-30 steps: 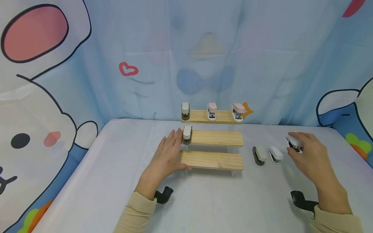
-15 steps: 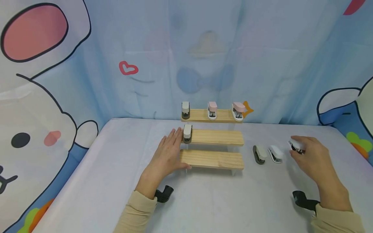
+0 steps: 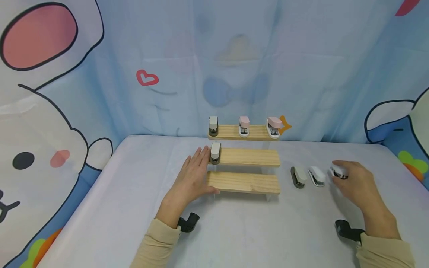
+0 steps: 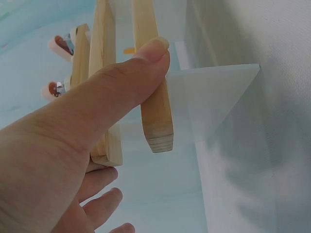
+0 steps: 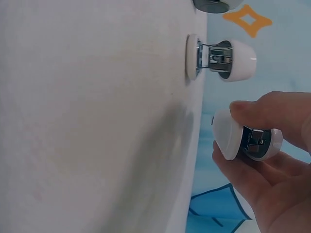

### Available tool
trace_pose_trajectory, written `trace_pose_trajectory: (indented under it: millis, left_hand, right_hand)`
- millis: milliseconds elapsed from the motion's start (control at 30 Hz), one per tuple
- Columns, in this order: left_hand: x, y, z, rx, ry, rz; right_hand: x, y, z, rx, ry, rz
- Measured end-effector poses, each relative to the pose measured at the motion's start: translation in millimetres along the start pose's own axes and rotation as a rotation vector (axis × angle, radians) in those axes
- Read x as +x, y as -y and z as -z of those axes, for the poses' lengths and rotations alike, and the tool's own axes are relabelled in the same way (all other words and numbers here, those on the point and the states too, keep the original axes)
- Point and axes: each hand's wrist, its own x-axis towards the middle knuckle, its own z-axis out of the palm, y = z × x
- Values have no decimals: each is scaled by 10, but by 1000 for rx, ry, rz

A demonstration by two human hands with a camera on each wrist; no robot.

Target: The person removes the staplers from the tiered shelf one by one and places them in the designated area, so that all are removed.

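1. The right hand (image 3: 360,184) pinched a small white stapler with metal inner parts (image 3: 339,172) between thumb and fingers, above the right part of the white cloth-covered table (image 3: 244,227).
2. The left hand (image 3: 192,178) rested at the left ends of the pale wooden middle plank (image 3: 251,158) and pale wooden near plank (image 3: 242,182); its fingers were extended and slightly apart, with the thumb across the near plank.
3. Edges and room: a dark-based stapler with a cream top (image 3: 299,176) and a standing white stapler (image 3: 317,176) occupied the cloth between the planks' right ends and the pinched unit. Bare wood extended right of the white-topped dark stapler (image 3: 215,153) on the middle plank. Cloth stretched between the forearms.
4. The left wrist view exposed a translucent sloped support (image 4: 209,92) below the near plank, mostly concealed in the head view.
5. The right wrist view exposed the pinched stapler's tilted base, raised off the cloth; the hand partly covered this stapler in the head view.
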Motion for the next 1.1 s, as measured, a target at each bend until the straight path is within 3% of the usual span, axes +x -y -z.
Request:
trace_pose_trajectory:
  millis: [700, 1100]
  left_hand:
    - [-1, 0, 1, 3, -20, -9]
    - [-3, 1, -6, 9, -19, -6]
  right_hand:
    - [13, -21, 11, -5, 202, -127]
    - [24, -49, 6, -10, 209, -112]
